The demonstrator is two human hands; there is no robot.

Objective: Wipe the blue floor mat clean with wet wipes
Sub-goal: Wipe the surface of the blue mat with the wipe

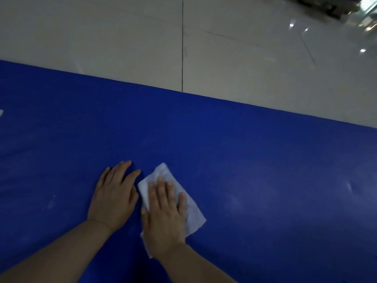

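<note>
- Blue mat (244, 170) fills the lower part of the view, lying flat on a pale tiled floor (122, 37); its far edge runs on a slant from upper left down to the right.
- White wet wipe (163, 176) lies spread on the mat, near the lower middle, creased and roughly rectangular, 1 corner pointing away from the person.
- Right hand (165, 213) lies palm down on the wipe, fingers straight and close together, pressing it flat to the mat. Wipe shows beyond the fingertips, on both sides and at the wrist.
- Left hand (114, 195) rests flat on the bare mat just beside the wipe, fingers straight and slightly spread, holding nothing. Its fingertips sit close to the wipe's left edge; contact cannot be judged.
- Both forearms bare, entering from the bottom edge.
- Faint pale smudges on the mat to the right of the wipe and at lower left.
- Small white scrap (1, 113) at the far left edge of the mat, cut off by the frame.
- Dark grout line (182, 48) in the floor runs straight up from the mat's far edge.
- Bright light spots and blurred clutter in the upper right corner; nothing there can be identified.
</note>
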